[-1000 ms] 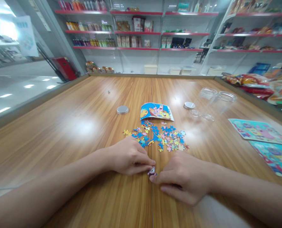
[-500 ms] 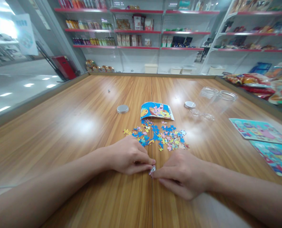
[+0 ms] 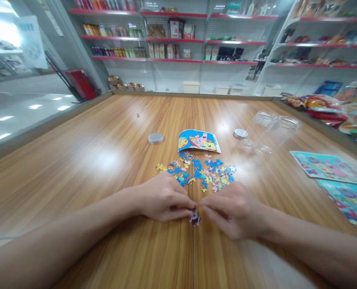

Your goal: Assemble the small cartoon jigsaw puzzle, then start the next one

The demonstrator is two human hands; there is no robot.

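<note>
My left hand (image 3: 169,198) is closed, thumb and fingertips pinching the edge of a small jigsaw piece (image 3: 195,220) that lies on the table's centre seam. This piece is dark purple and white, and its upper part is hidden by my fingertips. Just right of it is my right hand (image 3: 237,208), fingers curled and tips drawn close together near my left fingertips. Whether anything sits between those tips is hidden. Beyond both hands lies a spread of loose jigsaw pieces (image 3: 207,173), mostly blue, yellow and pink. Behind them stands a curved cartoon picture card (image 3: 199,140).
Two silvery lids (image 3: 155,138) (image 3: 240,133) rest on the wooden table (image 3: 61,176). Clear jars (image 3: 287,126) stand at the back right. Two cartoon sheets (image 3: 331,165) (image 3: 348,200) lie at right. Snack bags (image 3: 325,106) are past the right edge, stocked shelves (image 3: 175,40) behind.
My right hand has shifted up and away from the small jigsaw piece, so more of the piece shows now. My left hand has stayed almost in place.
</note>
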